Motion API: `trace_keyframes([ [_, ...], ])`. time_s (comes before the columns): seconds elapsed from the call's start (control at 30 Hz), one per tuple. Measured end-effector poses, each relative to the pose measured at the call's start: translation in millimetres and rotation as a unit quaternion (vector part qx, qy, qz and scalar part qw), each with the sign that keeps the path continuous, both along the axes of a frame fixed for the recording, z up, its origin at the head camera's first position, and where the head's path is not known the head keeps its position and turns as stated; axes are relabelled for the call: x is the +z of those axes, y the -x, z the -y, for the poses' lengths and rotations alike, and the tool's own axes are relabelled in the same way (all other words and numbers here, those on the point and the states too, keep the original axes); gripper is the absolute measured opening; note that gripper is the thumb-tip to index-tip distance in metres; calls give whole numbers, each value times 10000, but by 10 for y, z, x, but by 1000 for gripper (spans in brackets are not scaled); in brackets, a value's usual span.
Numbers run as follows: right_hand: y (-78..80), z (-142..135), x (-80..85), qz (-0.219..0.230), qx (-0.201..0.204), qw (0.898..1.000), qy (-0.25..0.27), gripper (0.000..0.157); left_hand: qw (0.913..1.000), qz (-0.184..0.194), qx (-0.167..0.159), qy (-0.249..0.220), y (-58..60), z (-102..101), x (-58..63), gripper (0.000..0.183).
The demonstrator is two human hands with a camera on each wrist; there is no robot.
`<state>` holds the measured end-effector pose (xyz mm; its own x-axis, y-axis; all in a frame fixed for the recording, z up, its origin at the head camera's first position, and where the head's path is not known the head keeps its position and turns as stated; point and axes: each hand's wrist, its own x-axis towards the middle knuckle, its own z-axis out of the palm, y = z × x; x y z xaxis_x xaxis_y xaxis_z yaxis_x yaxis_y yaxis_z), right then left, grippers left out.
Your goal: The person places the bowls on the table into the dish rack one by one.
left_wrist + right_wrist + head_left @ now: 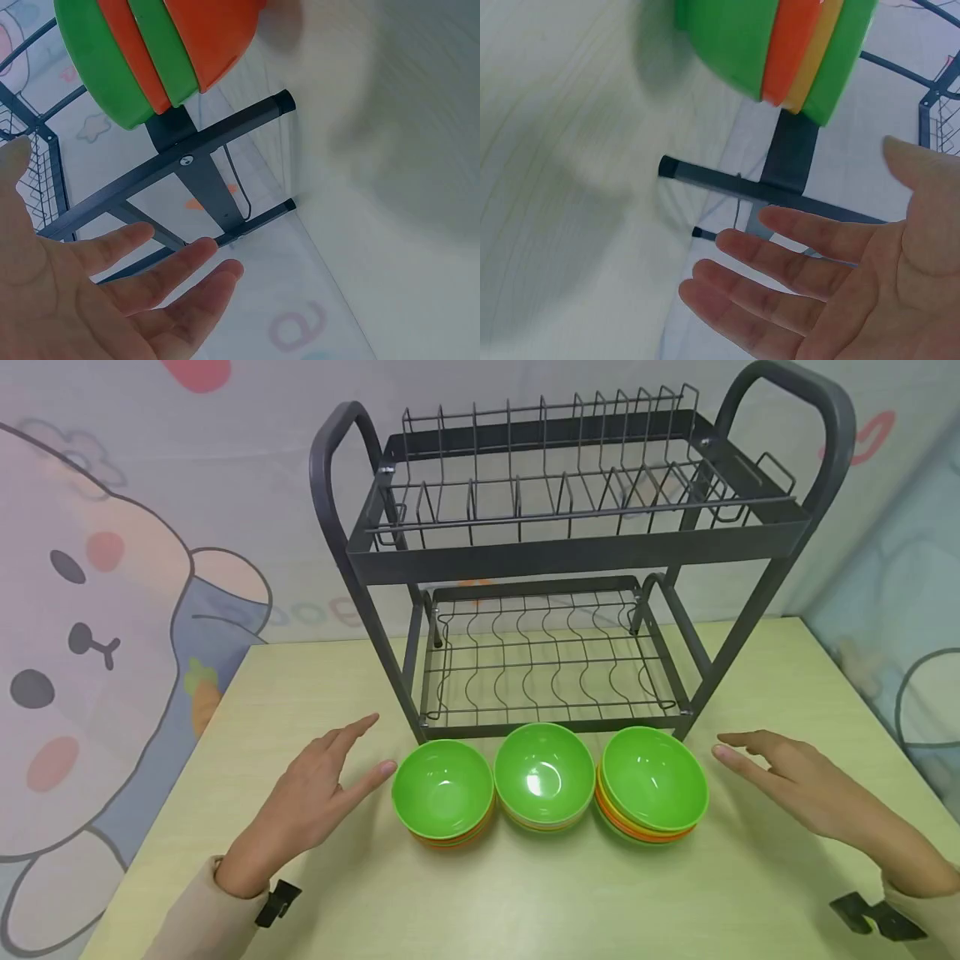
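Three stacks of bowls stand side by side in the head view, each topped by a green bowl: a left stack, a middle stack and a right stack. Orange and green layers show in the left stack; the right stack has green, orange and yellow ones. My left hand is held beside the left stack, fingers extended, thumb near the rim but apart from it. On the other side my right hand hovers right of the right stack, fingers extended and holding nothing.
Behind the bowls rises a dark two-tier dish rack with wire slots above and a wavy wire shelf below. All stands on a pale wooden table. A printed cloth with a cartoon animal hangs behind.
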<state>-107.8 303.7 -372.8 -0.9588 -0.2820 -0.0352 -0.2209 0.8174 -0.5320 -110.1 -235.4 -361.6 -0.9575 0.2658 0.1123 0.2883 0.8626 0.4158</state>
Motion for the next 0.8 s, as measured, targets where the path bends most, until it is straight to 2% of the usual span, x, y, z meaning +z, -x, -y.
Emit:
trace_keyframes([
  [0.17, -26, 57, 51, 94, 88, 9993, 342, 46, 9999, 44, 19, -140, 1, -29, 17, 66],
  [0.37, -53, 186, 104, 215, 147, 9971, 720, 40, 9997, -202, 47, -113, -32, -56, 46, 61],
  [0.6, -16, 267, 95, 141, 232, 9946, 999, 30, 9995, -298, 80, -57, -86, -85, 81, 59],
  [0.8, 24, 293, 97, 151, 288, 9927, 1159, 28, 9988, -474, -68, 18, -109, -126, 125, 59],
])
